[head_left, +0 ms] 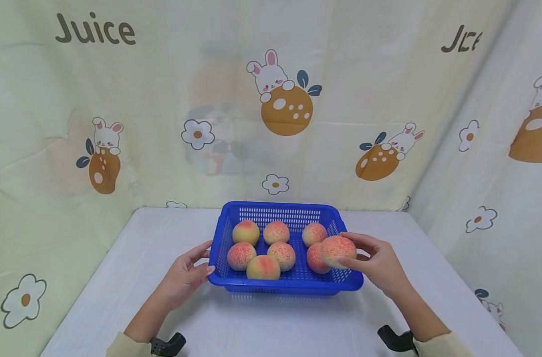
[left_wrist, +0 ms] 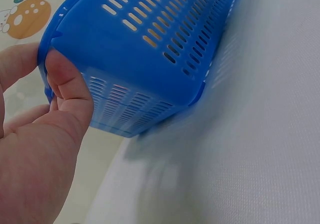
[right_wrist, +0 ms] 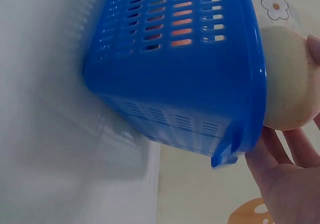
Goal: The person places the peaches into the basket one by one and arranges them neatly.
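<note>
A blue plastic basket (head_left: 293,284) with slotted walls stands on the white table, several peaches inside it. My left hand (head_left: 186,277) pinches its left rim; in the left wrist view the thumb (left_wrist: 70,79) presses the outer wall just under the lip. Over the basket's right side my right hand (head_left: 380,263) grips a red-speckled peach (head_left: 338,251) between thumb and fingers. That held peach partly covers another peach (head_left: 317,259) lying below. From the right wrist, the held peach (right_wrist: 287,79) shows its pale underside right at the rim.
Two more peaches, a yellowish one (head_left: 246,232) and a speckled one (head_left: 276,232), lie along the basket's back left. Behind the white table (head_left: 293,327) hangs a cream curtain (head_left: 163,74) printed with rabbits and flowers. Dark straps (head_left: 168,344) circle both wrists.
</note>
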`<state>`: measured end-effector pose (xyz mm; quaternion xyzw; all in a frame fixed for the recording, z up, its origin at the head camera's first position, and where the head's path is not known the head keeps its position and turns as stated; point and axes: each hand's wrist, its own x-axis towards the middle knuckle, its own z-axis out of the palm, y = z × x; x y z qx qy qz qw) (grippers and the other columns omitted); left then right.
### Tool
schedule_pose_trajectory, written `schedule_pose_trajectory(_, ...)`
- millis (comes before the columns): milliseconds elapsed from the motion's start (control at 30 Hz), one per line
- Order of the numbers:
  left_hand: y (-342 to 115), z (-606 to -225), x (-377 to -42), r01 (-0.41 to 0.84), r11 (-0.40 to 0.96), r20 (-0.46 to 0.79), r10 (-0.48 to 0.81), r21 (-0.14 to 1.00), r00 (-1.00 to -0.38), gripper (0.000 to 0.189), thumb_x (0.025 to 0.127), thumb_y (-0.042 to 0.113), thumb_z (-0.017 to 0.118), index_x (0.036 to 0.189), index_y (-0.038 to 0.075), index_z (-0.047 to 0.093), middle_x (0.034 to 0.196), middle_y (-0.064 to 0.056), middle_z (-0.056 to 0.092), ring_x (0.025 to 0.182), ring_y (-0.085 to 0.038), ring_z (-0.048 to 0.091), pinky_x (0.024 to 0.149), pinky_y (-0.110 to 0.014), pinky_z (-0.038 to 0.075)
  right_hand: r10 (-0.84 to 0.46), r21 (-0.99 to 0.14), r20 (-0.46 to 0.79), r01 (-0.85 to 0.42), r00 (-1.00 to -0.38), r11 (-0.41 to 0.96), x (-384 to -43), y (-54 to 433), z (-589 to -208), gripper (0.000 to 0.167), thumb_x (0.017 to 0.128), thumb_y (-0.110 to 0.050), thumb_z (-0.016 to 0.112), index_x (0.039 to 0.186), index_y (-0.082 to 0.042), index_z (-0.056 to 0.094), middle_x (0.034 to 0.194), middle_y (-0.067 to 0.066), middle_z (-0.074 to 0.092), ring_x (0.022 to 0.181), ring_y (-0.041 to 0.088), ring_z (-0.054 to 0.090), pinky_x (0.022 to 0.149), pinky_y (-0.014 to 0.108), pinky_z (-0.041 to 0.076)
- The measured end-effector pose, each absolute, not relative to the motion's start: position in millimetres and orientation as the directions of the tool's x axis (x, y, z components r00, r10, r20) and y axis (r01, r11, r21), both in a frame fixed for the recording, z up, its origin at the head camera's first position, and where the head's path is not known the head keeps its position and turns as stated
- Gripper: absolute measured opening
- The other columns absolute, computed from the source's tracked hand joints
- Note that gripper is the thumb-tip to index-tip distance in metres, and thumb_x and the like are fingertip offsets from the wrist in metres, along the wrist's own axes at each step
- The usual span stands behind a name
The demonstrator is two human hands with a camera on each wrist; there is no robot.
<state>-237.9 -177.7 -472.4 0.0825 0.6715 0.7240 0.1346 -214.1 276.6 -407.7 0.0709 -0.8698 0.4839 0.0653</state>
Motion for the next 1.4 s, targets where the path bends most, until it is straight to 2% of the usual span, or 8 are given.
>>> schedule_pose_trajectory(167, -177.5, -471.9, -237.9, -0.089, -0.066, -0.065, 0.302, 0.994, -0.951, 0.075, 0.096, 0.009, 0.07, 0.16, 0.012, 0.032, 0.141, -0.021, 0.041, 0.102, -0.016, 0.067, 0.092, -0.025, 0.059, -0.08, -0.846, 0.181, -0.197, -0.98, 0.495, -217.1, 269.2, -408.7, 0.057, 0.086, -0.033, 0.084, 0.137, -0.015, 0.065, 0.136, 0.01, 0.066, 0.114, 0.001, 0.062, 0.093, 0.022, 0.057)
schedule_pose_trajectory(367, -177.9, -472.3, -237.3, -0.093, -0.073, -0.068, 0.297, 0.993, -0.953, 0.074, 0.096, 0.009, 0.07, 0.16, 0.012, 0.033, 0.141, -0.02, 0.041, 0.101, -0.015, 0.067, 0.091, -0.025, 0.059, -0.116, -0.851, 0.181, -0.215, -0.977, 0.48, -222.9, 260.6, -412.5, 0.057, 0.085, -0.03, 0.085, 0.136, -0.014, 0.065, 0.135, 0.01, 0.067, 0.122, 0.026, 0.063, 0.092, 0.022, 0.058)
schedule_pose_trajectory(467, -178.3, -472.7, -237.2, -0.09, -0.074, -0.064, 0.299, 0.993, -0.952, 0.073, 0.097, 0.008, 0.069, 0.16, 0.012, 0.032, 0.142, -0.02, 0.04, 0.1, -0.014, 0.066, 0.091, -0.025, 0.059, -0.139, -0.85, 0.178, -0.223, -0.974, 0.477, -225.2, 256.1, -414.3, 0.058, 0.085, -0.03, 0.085, 0.137, -0.014, 0.065, 0.135, 0.011, 0.067, 0.123, 0.033, 0.063, 0.092, 0.024, 0.058)
schedule_pose_trajectory(800, -178.7, -473.8, -238.0, -0.08, -0.084, -0.051, 0.305, 0.993, -0.951, 0.073, 0.097, 0.009, 0.069, 0.16, 0.012, 0.032, 0.143, -0.022, 0.039, 0.102, -0.016, 0.067, 0.092, -0.026, 0.059, -0.199, -0.826, 0.144, -0.229, -0.969, 0.516, -233.1, 245.7, -416.1, 0.059, 0.084, -0.032, 0.085, 0.136, -0.014, 0.066, 0.137, 0.013, 0.066, 0.119, 0.033, 0.066, 0.092, 0.037, 0.061)
schedule_pose_trajectory(1000, -178.6, -475.3, -238.7, -0.081, -0.082, -0.053, 0.301, 0.993, -0.952, 0.072, 0.097, 0.009, 0.069, 0.16, 0.013, 0.033, 0.143, -0.022, 0.039, 0.104, -0.017, 0.067, 0.093, -0.026, 0.059, -0.195, -0.81, 0.077, -0.176, -0.978, 0.559, -236.5, 239.5, -416.7, 0.058, 0.08, -0.038, 0.087, 0.131, -0.019, 0.069, 0.137, 0.014, 0.066, 0.121, 0.034, 0.064, 0.092, 0.044, 0.061)
schedule_pose_trajectory(1200, -177.9, -475.9, -239.3, -0.08, -0.079, -0.052, 0.303, 0.994, -0.951, 0.072, 0.097, 0.008, 0.069, 0.16, 0.012, 0.033, 0.142, -0.022, 0.04, 0.099, -0.015, 0.067, 0.091, -0.025, 0.059, -0.212, -0.792, 0.04, -0.16, -0.977, 0.59, -241.1, 235.4, -419.3, 0.057, 0.079, -0.039, 0.088, 0.129, -0.019, 0.071, 0.13, 0.009, 0.069, 0.115, 0.029, 0.066, 0.09, 0.043, 0.061)
schedule_pose_trajectory(1400, -176.5, -474.5, -238.7, -0.085, -0.076, -0.058, 0.304, 0.994, -0.951, 0.073, 0.097, 0.01, 0.069, 0.16, 0.013, 0.033, 0.142, -0.021, 0.04, 0.102, -0.017, 0.067, 0.092, -0.026, 0.059, -0.263, -0.769, 0.045, -0.201, -0.964, 0.606, -245.9, 232.3, -421.4, 0.054, 0.078, -0.038, 0.089, 0.126, -0.02, 0.073, 0.122, 0.005, 0.073, 0.108, 0.025, 0.067, 0.087, 0.04, 0.061)
